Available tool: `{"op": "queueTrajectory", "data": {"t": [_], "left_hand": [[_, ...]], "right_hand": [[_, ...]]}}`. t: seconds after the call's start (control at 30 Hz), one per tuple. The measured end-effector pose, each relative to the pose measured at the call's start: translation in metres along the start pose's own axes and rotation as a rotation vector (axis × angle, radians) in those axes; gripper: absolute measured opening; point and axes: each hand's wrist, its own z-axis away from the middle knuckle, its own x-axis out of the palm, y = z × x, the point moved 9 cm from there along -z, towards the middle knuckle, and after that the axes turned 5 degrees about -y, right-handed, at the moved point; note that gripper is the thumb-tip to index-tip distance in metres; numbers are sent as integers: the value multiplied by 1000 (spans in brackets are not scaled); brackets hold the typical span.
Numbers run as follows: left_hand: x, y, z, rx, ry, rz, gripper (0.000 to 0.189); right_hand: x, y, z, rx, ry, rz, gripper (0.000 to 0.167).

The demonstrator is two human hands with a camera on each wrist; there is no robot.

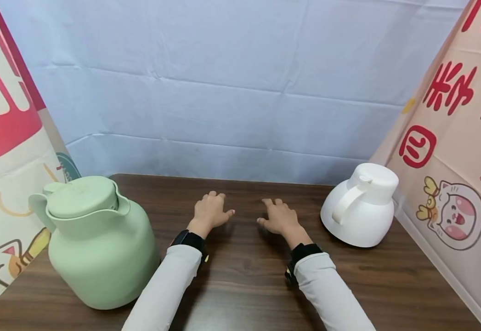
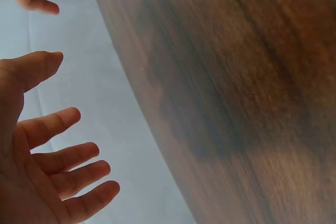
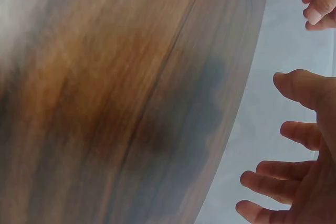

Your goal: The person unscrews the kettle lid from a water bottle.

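My left hand (image 1: 209, 213) is held over the middle of the dark wooden table (image 1: 240, 276), palm down, its fingers spread and relaxed. To its right, my right hand (image 1: 280, 218) hovers in much the same pose. Neither hand holds anything, and a gap of bare wood lies between them. A pale green jug (image 1: 104, 248) with a lid, spout and handle stands upright left of the left hand. Right of the right hand sits a smaller white jug (image 1: 362, 207), its handle turned toward the front left. In the left wrist view the left fingers (image 2: 68, 158) are apart.
A pale blue cloth (image 1: 232, 92) hangs behind the table's far edge. Printed cloths with red lettering and cartoon cats flank it, one on the left (image 1: 8, 184) and one on the right (image 1: 463, 151). The green jug stands close to the left forearm.
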Motion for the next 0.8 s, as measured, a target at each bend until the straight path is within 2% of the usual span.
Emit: {"op": "queueTrajectory", "data": {"t": [0.3, 0.5, 0.8], "left_hand": [[-8, 3, 18, 60, 10, 12, 57], [-12, 5, 27, 90, 8, 17, 56], [-19, 13, 38, 140, 41, -12, 55]], "right_hand": [[3, -6, 11, -37, -23, 9, 66], [1, -11, 19, -66, -37, -4, 67], [0, -24, 31, -126, -48, 3, 66]]}}
